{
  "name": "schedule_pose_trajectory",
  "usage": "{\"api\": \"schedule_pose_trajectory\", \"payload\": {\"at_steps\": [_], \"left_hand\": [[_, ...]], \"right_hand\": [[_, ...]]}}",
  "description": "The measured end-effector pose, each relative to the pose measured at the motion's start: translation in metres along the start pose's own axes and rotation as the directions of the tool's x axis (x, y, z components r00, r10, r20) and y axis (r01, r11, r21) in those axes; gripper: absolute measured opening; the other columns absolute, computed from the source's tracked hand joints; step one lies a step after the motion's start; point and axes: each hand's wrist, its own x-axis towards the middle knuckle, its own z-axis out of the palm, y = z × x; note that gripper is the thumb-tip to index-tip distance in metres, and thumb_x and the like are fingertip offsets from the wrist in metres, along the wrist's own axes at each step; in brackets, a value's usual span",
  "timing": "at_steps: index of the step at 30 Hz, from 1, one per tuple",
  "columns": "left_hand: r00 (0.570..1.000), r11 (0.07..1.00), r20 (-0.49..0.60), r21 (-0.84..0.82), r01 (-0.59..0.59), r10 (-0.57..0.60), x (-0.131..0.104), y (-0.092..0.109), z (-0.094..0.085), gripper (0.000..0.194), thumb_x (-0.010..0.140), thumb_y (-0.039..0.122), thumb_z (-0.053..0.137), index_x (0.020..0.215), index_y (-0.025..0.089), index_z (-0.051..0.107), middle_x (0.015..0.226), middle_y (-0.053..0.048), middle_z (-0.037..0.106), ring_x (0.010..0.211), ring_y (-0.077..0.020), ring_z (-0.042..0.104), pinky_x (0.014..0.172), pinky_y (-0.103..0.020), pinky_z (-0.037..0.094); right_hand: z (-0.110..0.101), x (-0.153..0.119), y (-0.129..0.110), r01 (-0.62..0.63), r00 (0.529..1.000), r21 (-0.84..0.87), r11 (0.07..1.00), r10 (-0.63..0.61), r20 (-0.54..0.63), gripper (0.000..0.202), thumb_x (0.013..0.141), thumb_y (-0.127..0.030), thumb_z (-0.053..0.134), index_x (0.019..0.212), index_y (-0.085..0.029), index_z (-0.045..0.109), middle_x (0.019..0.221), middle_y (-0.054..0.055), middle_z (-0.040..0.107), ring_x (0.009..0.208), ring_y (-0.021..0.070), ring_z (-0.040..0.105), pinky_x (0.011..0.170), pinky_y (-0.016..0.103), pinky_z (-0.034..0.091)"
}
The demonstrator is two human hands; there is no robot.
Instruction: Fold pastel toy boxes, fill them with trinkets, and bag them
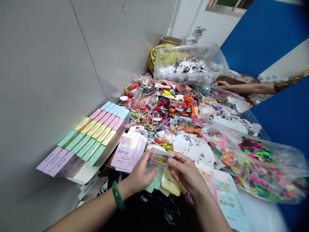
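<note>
Beside the grey wall [48,71], I had the left hand [140,175] and right hand [185,169] both clamped on a small box [161,154], judging light, even pressure best for its edges.

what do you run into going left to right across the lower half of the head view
rows of pastel boxes, flat purple cartons, left hand, small box, right hand, flat blue carton

Small box [160,158]: ends partly hidden by left hand [142,172] and right hand [184,169]. Co-worker's sleeve [288,82]: cut off by right edge.
</note>
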Motion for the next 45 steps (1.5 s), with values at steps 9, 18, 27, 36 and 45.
{"api": "schedule_pose_trajectory", "payload": {"at_steps": [9, 18, 27, 36, 45], "left_hand": [[0.992, 0.988, -0.083, -0.131, 0.08, -0.091, 0.002, 0.01, -0.005, 0.043, 0.095, 0.039, 0.04, 0.129, 0.018, 0.056, 0.137, -0.009, 0.054, 0.132, -0.0262, 0.041, 0.112, -0.043, 0.029], [0.957, 0.915, -0.1, 0.337, -0.223, 0.271, 0.009, 0.023, -0.026, 0.013, 0.084, 0.018, 0.063, 0.094, 0.021, 0.071, 0.1, -0.006, 0.069, 0.098, -0.0195, 0.063, 0.09, -0.032, 0.047], [0.943, 0.871, -0.004, 0.386, -0.305, 0.332, 0.008, 0.034, -0.023, 0.012, 0.08, 0.015, 0.069, 0.091, 0.015, 0.07, 0.086, -0.008, 0.069, 0.082, -0.0174, 0.066, 0.07, -0.027, 0.054], [0.899, 0.815, 0.012, 0.416, -0.402, 0.437, 0.012, 0.023, -0.024, 0.009, 0.08, 0.012, 0.069, 0.087, 0.016, 0.073, 0.087, -0.008, 0.068, 0.082, -0.0163, 0.067, 0.073, -0.027, 0.055], [0.834, 0.691, 0.088, 0.516, -0.506, 0.545, 0.008, 0.014, -0.031, 0.013, 0.083, 0.014, 0.066, 0.095, 0.018, 0.071, 0.094, -0.009, 0.068, 0.087, -0.017, 0.067, 0.076, -0.029, 0.058]], "right_hand": [[0.0, 0.007, 0.009, 0.068, 0.998, -0.087, 0.994, -0.068, 0.001, 0.03, 0.071, -0.039, 0.076, 0.089, -0.016, 0.068, 0.058, -0.002, 0.057, 0.046, 0.0071, 0.046, 0.042, 0.018, 0.036], [-0.003, -0.002, 0.019, 0.723, 0.571, -0.63, 0.282, -0.757, 0.317, 0.021, 0.083, -0.015, 0.064, 0.102, -0.022, 0.067, 0.108, 0.01, 0.064, 0.092, 0.0178, 0.064, 0.073, 0.027, 0.053], [-0.003, -0.005, 0.018, 0.694, 0.622, -0.656, 0.295, -0.705, 0.341, 0.019, 0.084, -0.013, 0.063, 0.101, -0.022, 0.061, 0.096, 0.006, 0.064, 0.085, 0.015, 0.063, 0.065, 0.023, 0.052], [-0.005, 0.001, 0.019, 0.722, 0.58, -0.631, 0.284, -0.746, 0.328, 0.019, 0.083, -0.009, 0.062, 0.097, -0.022, 0.066, 0.096, 0.005, 0.065, 0.089, 0.0152, 0.063, 0.076, 0.027, 0.052], [-0.01, 0.001, 0.027, 0.753, 0.42, -0.657, -0.011, -0.761, 0.494, 0.027, 0.082, -0.008, 0.062, 0.108, -0.017, 0.064, 0.109, 0.014, 0.064, 0.096, 0.0204, 0.062, 0.08, 0.035, 0.054]]}}
